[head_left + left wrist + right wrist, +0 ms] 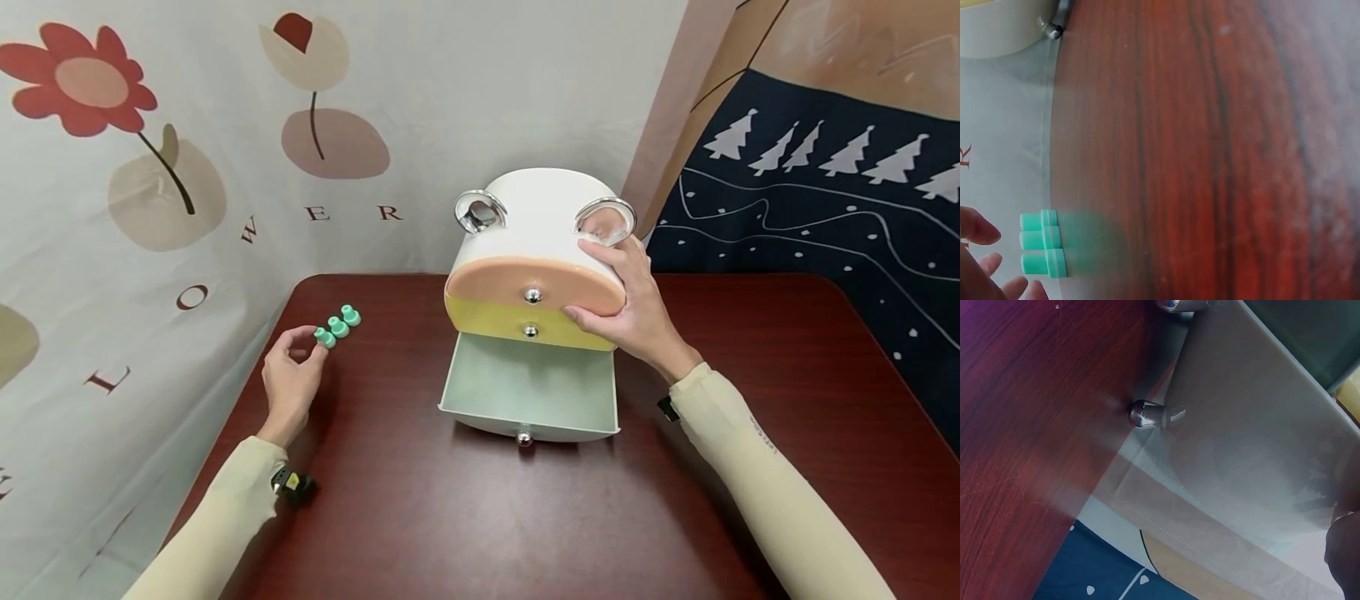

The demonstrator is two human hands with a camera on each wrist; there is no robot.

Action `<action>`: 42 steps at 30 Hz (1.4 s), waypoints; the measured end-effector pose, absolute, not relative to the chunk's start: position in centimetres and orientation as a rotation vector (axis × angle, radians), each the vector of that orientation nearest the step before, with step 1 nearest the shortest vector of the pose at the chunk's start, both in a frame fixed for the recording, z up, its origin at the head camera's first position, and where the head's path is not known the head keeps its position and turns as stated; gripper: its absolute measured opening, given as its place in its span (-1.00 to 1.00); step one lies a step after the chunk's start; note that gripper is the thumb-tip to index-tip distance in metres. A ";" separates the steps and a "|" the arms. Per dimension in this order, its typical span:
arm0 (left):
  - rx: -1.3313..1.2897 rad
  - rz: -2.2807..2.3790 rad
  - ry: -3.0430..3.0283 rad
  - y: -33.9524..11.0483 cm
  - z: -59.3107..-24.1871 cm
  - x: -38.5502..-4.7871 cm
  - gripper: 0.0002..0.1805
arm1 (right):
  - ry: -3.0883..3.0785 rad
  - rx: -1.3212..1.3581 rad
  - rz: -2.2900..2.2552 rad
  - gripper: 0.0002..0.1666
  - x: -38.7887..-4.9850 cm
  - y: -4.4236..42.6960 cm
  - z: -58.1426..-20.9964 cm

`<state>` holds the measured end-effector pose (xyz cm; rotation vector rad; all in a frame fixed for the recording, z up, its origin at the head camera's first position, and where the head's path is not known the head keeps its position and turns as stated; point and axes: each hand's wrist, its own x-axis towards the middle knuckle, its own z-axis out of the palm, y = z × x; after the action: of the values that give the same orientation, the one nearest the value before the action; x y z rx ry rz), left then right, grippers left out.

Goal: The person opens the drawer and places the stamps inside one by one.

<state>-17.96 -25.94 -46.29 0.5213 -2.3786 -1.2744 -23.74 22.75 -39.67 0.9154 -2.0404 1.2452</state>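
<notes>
Drawer unit [536, 221], wall lettering [248, 231] “LOWER”

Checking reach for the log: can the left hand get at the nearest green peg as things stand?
Probably yes: the left hand is right by the nearest green peg, and nothing visible blocks the way. The other two pegs stand beyond it.

White cloth [450, 92] reads "LOWER"; sleeve print [763, 435] (small, blurred) seems illegible.
</notes>
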 end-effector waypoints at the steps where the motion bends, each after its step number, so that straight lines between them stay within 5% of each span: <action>1: 0.532 -1.276 -2.383 -26.0 -46.3 -18.1 -0.62 | -2.039 0.909 1.245 0.00 -23.7 22.7 -39.7; 29: 0.603 -1.211 -2.484 -26.4 -46.5 -18.8 -0.75 | -2.061 0.934 1.229 -0.03 -23.8 22.0 -39.9; 37: 0.501 -1.152 -2.552 -25.5 -46.4 -18.3 -0.52 | -2.044 0.916 1.246 -0.03 -23.5 22.5 -39.5; 42: 0.446 -1.066 -2.553 -25.2 -46.5 -17.9 -0.67 | -2.040 0.913 1.250 -0.04 -23.4 22.7 -39.4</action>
<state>-17.88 -25.16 -46.51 0.4461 -2.5527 -1.0661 -23.44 22.70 -39.45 0.9135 -2.0404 1.2500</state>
